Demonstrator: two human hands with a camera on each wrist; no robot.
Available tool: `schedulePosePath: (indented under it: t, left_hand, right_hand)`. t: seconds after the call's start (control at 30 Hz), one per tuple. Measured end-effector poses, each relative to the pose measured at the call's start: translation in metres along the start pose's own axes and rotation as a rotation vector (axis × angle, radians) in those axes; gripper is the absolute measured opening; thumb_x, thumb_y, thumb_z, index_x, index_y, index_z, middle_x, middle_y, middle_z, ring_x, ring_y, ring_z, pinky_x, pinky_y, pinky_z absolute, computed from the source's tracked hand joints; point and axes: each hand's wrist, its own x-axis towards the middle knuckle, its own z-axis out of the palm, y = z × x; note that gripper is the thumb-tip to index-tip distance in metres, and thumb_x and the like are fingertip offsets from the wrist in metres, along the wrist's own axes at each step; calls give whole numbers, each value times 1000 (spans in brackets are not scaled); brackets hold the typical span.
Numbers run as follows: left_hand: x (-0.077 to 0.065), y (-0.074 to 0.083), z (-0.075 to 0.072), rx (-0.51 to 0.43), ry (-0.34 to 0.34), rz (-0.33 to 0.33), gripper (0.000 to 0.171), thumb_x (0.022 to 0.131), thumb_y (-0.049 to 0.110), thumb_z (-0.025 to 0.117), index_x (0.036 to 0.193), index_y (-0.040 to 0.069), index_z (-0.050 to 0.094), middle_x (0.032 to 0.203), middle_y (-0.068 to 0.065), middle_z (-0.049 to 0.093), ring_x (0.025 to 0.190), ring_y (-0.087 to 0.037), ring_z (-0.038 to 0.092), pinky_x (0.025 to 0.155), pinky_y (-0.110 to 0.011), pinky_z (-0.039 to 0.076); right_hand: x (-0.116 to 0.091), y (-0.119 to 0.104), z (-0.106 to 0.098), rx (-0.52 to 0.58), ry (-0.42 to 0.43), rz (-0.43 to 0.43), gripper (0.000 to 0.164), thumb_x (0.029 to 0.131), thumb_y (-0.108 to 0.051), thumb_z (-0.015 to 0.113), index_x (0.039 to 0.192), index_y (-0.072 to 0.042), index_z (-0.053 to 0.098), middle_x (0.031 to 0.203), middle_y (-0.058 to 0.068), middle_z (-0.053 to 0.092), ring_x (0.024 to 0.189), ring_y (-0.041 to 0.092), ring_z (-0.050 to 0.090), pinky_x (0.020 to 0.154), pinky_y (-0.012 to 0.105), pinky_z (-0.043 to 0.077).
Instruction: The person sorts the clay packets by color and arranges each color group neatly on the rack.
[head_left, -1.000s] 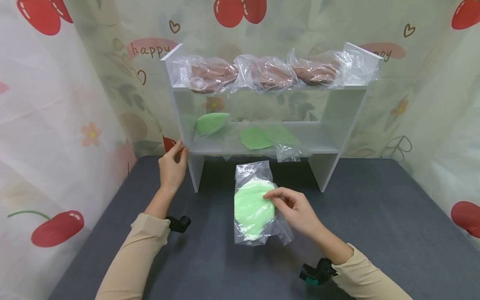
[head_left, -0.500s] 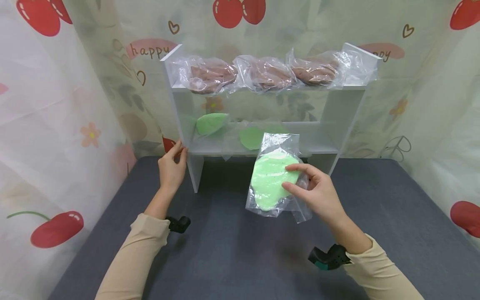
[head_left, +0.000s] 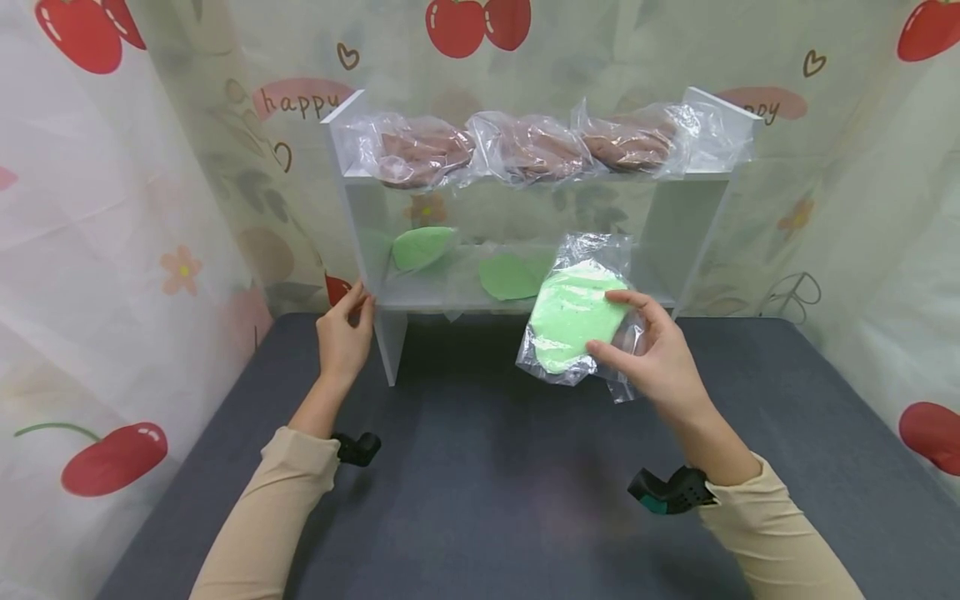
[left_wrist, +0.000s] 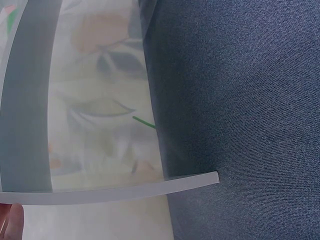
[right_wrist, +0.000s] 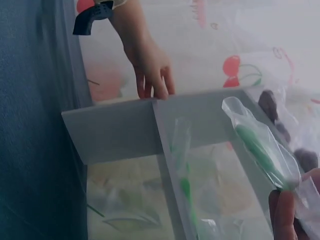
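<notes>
In the head view, my right hand (head_left: pixel 663 358) pinches a clear plastic bag holding a flat, rounded light-green piece (head_left: pixel 573 312) by its right side. The bag is raised before the middle shelf board, tilted, its top end towards the shelf; the right wrist view shows the bagged green piece (right_wrist: pixel 260 150) nearly edge-on. My left hand (head_left: pixel 345 337) touches the outer side of the white shelf unit (head_left: pixel 367 225) with its fingertips, its fingers fairly straight in the right wrist view. Other bagged green pieces (head_left: pixel 423 248) lie on the middle board, one partly hidden by the held bag.
Three clear bags of brownish contents (head_left: pixel 532 146) line the top board. The shelf unit stands at the back of a dark table (head_left: pixel 480 483). Printed curtains (head_left: pixel 112 250) hang around it, and a thin cable (head_left: pixel 798 292) lies at the back right.
My right hand has lifted the bagged green piece off the table area and carried it up, right and towards the middle board. My left hand stays at the shelf's side.
</notes>
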Motion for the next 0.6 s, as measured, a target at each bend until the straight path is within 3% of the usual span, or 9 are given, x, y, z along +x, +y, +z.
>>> schedulePosePath:
  t: [0.13,0.23,0.27,0.37,0.43,0.5,0.6]
  left_hand:
    - [0,0,0,3,2,2,39,94,15,55,132,8,53,111,-19,68,91,-31,69,63,-18,47]
    - [0,1,0,-1,-1,-3,39,94,15,55,132,8,53,111,-19,68,90,-32,69,58,-6,37]
    - [0,1,-1,-1,-1,-4,39,94,16,55,132,8,53,111,-19,68,90,-32,69,58,-4,36]
    - [0,1,-1,4,0,-4,39,94,16,55,132,8,53,111,-19,68,90,-32,69,58,-4,35]
    - [0,1,-1,5,2,-3,39,94,16,56,132,7,53,111,-18,68,91,-31,69,59,-4,35]
    - [0,0,0,2,3,-2,39,94,16,56,132,7,53,111,-18,68,91,-31,69,59,-3,35]
    - [0,0,-1,0,1,-2,39,94,16,56,132,8,53,111,-18,68,91,-31,69,58,-4,35]
  right_hand:
    - [6,4,-7,58,60,-10,48,82,4,66,126,-8,50,126,-1,39,47,3,39,50,15,39]
    - [11,7,-13,98,114,-15,43,82,2,66,122,-10,55,132,0,37,68,2,49,57,13,44]
    - [12,8,-14,99,136,-17,41,82,1,67,120,-10,56,133,2,37,79,2,51,59,13,46]
    - [17,12,-18,82,194,-13,38,83,-1,67,119,-10,58,139,5,35,89,2,52,63,12,47]
    - [21,14,-21,84,223,-3,38,84,0,66,120,-8,58,143,8,32,86,0,55,64,12,48]
    - [25,17,-23,101,248,21,39,84,0,64,121,-8,56,146,8,29,71,1,57,62,13,49]
    - [33,20,-25,156,298,59,40,85,1,62,123,-8,55,141,9,30,62,1,57,57,15,50]
